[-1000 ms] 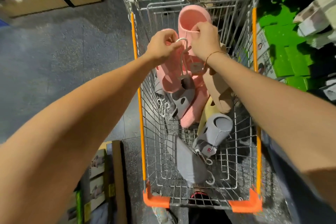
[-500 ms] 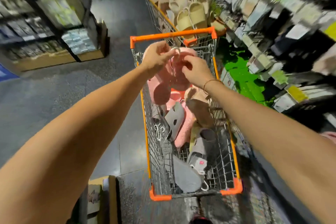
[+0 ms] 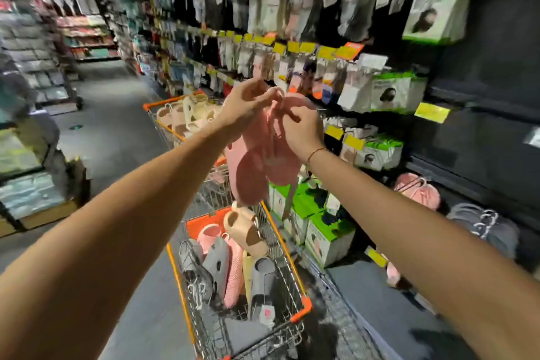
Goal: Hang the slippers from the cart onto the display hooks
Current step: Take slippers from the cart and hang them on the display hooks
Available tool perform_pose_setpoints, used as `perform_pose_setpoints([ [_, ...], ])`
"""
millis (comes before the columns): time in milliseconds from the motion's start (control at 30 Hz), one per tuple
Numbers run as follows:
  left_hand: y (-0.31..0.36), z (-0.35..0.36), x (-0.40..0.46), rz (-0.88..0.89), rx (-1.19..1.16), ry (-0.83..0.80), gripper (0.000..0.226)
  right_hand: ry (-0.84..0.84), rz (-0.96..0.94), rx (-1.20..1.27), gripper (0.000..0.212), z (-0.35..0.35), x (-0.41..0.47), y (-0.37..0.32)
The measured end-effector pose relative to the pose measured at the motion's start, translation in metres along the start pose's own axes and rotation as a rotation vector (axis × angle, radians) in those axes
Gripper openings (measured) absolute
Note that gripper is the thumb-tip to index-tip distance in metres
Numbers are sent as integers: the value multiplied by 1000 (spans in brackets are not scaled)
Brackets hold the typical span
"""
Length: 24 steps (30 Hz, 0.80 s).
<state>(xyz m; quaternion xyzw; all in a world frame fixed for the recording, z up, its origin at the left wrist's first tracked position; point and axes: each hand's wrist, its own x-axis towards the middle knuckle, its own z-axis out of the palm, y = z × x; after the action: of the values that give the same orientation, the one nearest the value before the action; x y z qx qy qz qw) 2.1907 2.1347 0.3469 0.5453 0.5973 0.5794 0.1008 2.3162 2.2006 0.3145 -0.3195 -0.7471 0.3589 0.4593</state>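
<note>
Pink slipper pair (image 3: 263,161), raised clear of cart (image 3: 295,310): left hand (image 3: 248,105) pinches hanger loop (image 3: 277,93), right hand (image 3: 304,128) grips slippers, presumably presenting the loop for hooking.

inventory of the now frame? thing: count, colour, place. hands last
pink slippers: one pair, pink, held up above the cart
hanger: one, pale, at the pair's top, between both hands
cart: one, wire with orange trim, below the hands
cart slippers: several, grey, pink, beige, yellow, loose in the cart
far cart: one, orange trim, ahead, filled with cream slippers
display wall: one, dark, right, hung with blurred packs and yellow tags
hung slippers: pink and grey, low on the wall, count unclear
green boxes: several, green and white, right of the cart
left hand: pinches the hanger
right hand: grips the pair
</note>
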Motion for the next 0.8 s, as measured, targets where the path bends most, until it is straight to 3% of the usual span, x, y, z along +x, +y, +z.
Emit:
perform_pose_setpoints([
  [267, 177, 135, 35, 200, -232, -132, 21, 226, -36, -169, 9, -231, 23, -64],
  [400, 250, 201, 48, 281, -369, -115, 19, 309, -115, -476, 33, -339, 11, -100],
  [533, 317, 264, 52, 367, -455, -72, 23, 464, -367, -958, 30, -441, -27, -112],
  [633, 361, 311, 54, 400, -525, -90, 21, 512, -502, -1257, 50, -509, -55, -101],
  [800, 430, 382, 54, 600, -447, -105, 17, 545, -458, -1222, 44, -601, -73, -96],
])
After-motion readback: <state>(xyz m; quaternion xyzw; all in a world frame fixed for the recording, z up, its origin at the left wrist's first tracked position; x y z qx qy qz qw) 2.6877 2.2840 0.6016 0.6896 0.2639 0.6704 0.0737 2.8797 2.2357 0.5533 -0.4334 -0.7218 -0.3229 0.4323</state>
